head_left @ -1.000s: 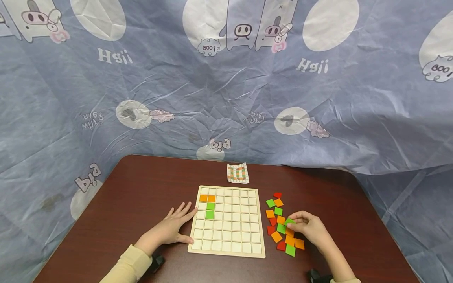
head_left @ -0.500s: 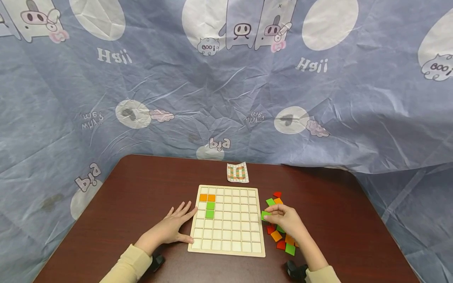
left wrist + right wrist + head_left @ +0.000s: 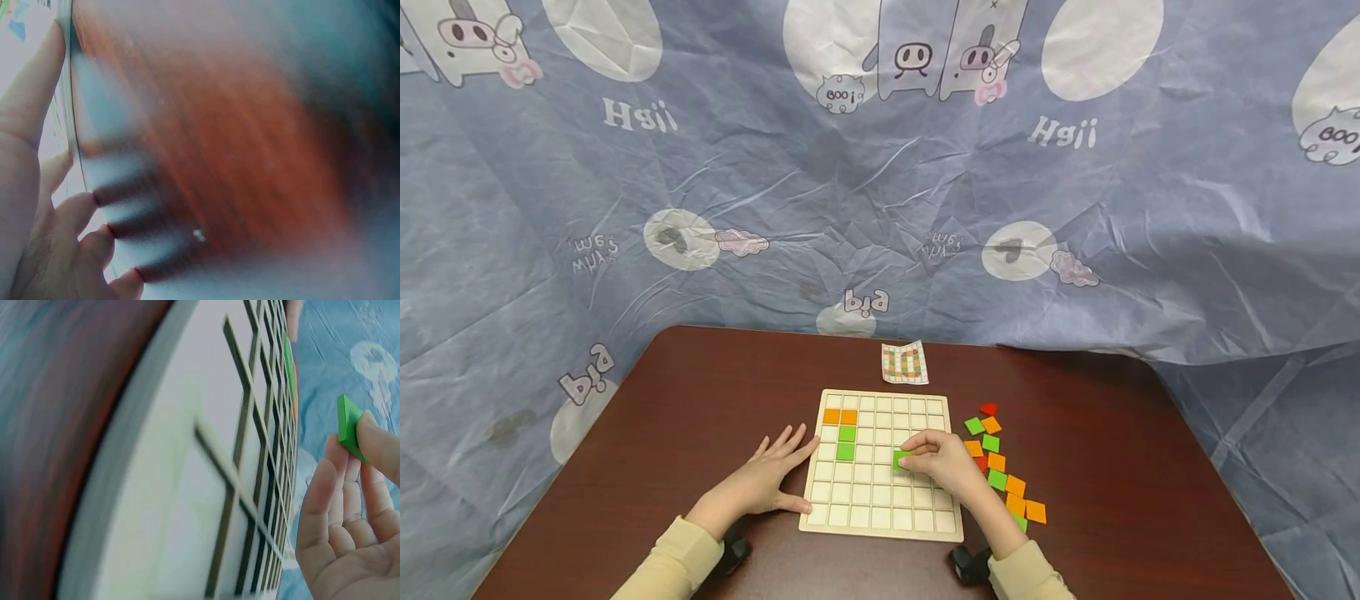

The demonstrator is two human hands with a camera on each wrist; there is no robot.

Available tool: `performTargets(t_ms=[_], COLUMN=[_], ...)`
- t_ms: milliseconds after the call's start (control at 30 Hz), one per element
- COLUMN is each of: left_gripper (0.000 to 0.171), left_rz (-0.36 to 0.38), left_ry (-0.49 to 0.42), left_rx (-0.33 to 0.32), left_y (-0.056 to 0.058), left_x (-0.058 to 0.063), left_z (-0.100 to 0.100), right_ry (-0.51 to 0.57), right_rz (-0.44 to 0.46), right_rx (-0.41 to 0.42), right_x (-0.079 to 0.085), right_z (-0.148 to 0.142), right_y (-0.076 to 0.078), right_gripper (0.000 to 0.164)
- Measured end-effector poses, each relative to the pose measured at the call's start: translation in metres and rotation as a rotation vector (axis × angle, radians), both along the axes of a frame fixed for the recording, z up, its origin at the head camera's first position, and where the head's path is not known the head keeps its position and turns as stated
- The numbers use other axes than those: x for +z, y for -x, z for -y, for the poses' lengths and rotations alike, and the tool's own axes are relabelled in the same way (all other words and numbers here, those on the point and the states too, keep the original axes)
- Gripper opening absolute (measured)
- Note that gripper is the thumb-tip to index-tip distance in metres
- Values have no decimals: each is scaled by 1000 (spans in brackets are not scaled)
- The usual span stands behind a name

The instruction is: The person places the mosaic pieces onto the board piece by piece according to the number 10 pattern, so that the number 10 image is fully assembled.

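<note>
Left hand (image 3: 766,482) grip was spread against left edge of grid board (image 3: 882,497), inset tiles (image 3: 847,433) sat in its far-left cells, right hand (image 3: 943,462) grip pinched green tile (image 3: 899,460) over board right of centre, loose tiles (image 3: 997,480) lay right on surface (image 3: 715,392).

A makeshift booth, by the look of it: a creased blue-grey sheet (image 3: 820,183), printed with cartoon figures (image 3: 913,58) and lettering (image 3: 640,115), hangs close behind the dark reddish-brown tabletop (image 3: 730,392) and along its left. Whether a home, office or lab lies beyond the sheet cannot be told.
</note>
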State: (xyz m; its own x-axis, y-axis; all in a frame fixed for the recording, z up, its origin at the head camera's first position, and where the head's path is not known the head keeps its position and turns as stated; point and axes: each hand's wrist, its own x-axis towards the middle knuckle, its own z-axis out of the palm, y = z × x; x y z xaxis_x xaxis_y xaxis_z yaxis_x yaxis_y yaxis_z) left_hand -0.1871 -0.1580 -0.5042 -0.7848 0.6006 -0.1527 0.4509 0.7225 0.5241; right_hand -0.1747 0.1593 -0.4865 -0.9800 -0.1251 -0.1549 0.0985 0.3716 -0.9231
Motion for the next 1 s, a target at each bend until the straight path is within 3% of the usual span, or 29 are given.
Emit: performTargets(t_ms=[400,733,1000], left_gripper=[99,99,100], left_rz=[-2,-6,-23], left_ry=[1,3,10], left_rx=[8,10,0], left_y=[-1,-1,2], left_x=[-2,-2,-2], left_z=[0,0,-1], right_ry=[-10,-99,-180], right_rz=[-63,-56,-113], right_rx=[99,99,114], right_x=[-4,-10,-13], right_z=[46,73,82], right_y=[6,5,4], right_gripper=[17,14,8])
